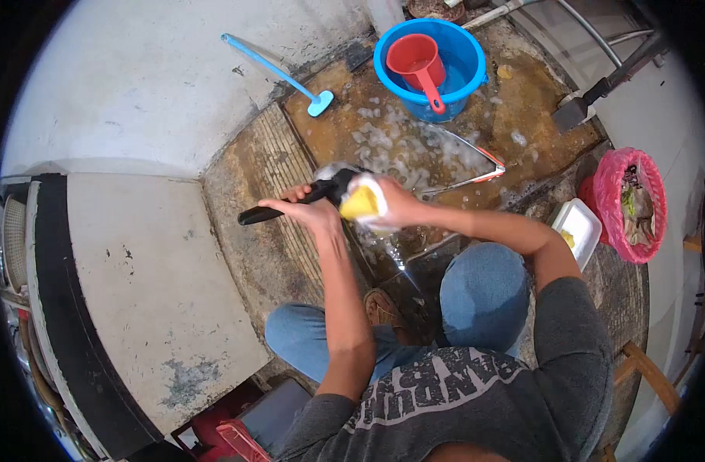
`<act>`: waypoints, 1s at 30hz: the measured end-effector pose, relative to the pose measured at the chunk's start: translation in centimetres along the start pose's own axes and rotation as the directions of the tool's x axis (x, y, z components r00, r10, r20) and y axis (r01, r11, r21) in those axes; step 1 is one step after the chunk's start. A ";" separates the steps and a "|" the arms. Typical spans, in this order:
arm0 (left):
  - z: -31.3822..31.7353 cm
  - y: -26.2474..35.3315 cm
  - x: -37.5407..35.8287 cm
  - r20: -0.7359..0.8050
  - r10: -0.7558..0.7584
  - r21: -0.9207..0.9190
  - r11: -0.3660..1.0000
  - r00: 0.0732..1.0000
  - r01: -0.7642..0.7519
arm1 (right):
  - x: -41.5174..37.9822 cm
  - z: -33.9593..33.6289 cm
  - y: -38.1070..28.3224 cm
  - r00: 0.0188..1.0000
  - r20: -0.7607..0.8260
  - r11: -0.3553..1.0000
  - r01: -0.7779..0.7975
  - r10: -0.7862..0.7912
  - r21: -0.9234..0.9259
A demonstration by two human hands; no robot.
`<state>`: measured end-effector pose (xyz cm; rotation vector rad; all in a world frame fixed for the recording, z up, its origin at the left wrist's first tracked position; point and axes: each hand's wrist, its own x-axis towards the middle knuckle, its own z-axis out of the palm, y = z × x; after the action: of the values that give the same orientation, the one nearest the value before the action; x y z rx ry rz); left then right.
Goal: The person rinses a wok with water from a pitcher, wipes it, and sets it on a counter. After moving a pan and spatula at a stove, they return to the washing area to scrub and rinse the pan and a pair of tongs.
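My left hand (310,212) is closed round the black handle (264,214) of a dark pan-like utensil, whose soapy head lies partly hidden behind my right hand. Pressed against that head is a yellow sponge (359,202) with white foam on it, held in my right hand (391,204). The right hand is slightly blurred. Suds and a thin stream of water show on the wet floor (322,69) below the hands.
A blue bucket (476,71) holds a red dipper (415,58). A light-blue brush (320,102) leans on the wall. An orange-and-white frame (491,163) lies in suds. At right are a white tray (589,222) and a pink-lined bin (655,208).
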<state>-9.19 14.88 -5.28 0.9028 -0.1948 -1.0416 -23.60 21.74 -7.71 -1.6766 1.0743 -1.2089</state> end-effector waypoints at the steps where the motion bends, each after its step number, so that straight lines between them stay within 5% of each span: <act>1: -0.9 -0.3 -0.1 0.055 -0.019 -0.016 1.000 0.998 0.020 | 1.3 0.1 0.4 0.997 -0.074 0.999 -0.038 0.038 0.009; 3: -0.7 -0.6 -1.2 0.104 -0.027 -0.018 0.999 0.994 0.029 | 4.4 -0.1 1.5 0.974 -0.152 0.985 -0.163 0.170 0.057; 4: -0.2 -0.4 -2.1 0.095 -0.019 0.001 1.000 0.995 0.019 | 5.5 -0.7 1.8 0.961 -0.019 0.956 -0.270 0.274 0.117; 7: 0.7 0.3 -2.5 0.024 -0.035 0.009 0.999 0.999 0.034 | 4.1 -0.2 0.5 0.987 -0.042 0.987 -0.157 0.156 -0.028; 8: 0.4 0.4 -1.9 0.018 -0.078 -0.013 0.997 0.997 0.078 | 2.6 -0.3 -1.8 0.988 -0.142 0.990 0.042 -0.061 -0.132; 9: 0.3 0.2 -1.3 0.020 -0.125 -0.038 0.991 0.992 0.125 | 2.0 -0.2 -1.8 0.973 -0.046 0.958 0.215 -0.228 -0.190; 14: 1.1 -0.7 -3.4 0.144 -0.082 0.082 0.994 0.986 0.071 | 4.0 -0.8 0.0 0.998 -0.009 0.984 -0.064 0.064 -0.164; 17: -0.4 0.0 -0.6 0.156 -0.137 -0.034 0.989 0.978 0.144 | 2.0 -0.4 2.4 0.979 0.041 0.945 0.201 -0.197 -0.257; 19: 0.0 1.1 0.3 0.149 -0.079 -0.072 0.993 0.986 0.091 | -0.4 -2.6 1.5 0.927 0.369 0.970 0.024 0.068 -0.241; 20: 0.1 1.7 0.9 0.143 -0.072 -0.091 0.992 0.987 0.086 | -2.2 -3.1 2.9 0.976 0.218 0.972 0.050 0.001 -0.229; 22: 0.0 3.2 1.8 0.174 -0.103 -0.135 0.983 0.979 0.127 | -4.8 -6.2 4.1 0.947 0.087 0.923 -0.275 0.308 -0.270; 24: -0.4 4.6 3.6 0.209 -0.089 -0.087 0.990 0.974 0.109 | -7.7 -9.5 5.3 0.848 -0.118 0.856 -0.513 0.516 0.061; 26: -0.5 6.4 4.4 0.193 -0.149 -0.078 0.983 0.970 0.167 | -12.6 -13.3 6.0 0.790 -0.272 0.834 -0.502 0.550 0.228; 27: -1.3 6.9 6.0 0.196 -0.127 -0.064 0.988 0.972 0.142 | -14.4 -16.1 2.6 0.799 -0.255 0.836 -0.496 0.545 0.234; 28: -1.1 7.4 6.7 0.059 -0.137 -0.001 0.991 0.989 0.137 | -17.3 -18.0 0.7 0.759 -0.409 0.853 -0.512 0.506 0.106; 29: -1.4 8.0 6.8 0.122 -0.095 0.065 0.994 0.988 0.087 | -19.6 -19.3 -3.0 0.596 -0.569 0.786 -0.598 0.567 0.156; 30: -1.5 8.6 7.1 0.231 -0.212 -0.001 0.976 0.950 0.218 | -23.3 -21.1 -3.3 0.563 -0.586 0.781 -0.589 0.582 0.209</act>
<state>1.05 11.57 -1.81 0.7901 -0.2795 -1.3510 -47.73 42.18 -6.64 -0.7441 1.8690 -1.3031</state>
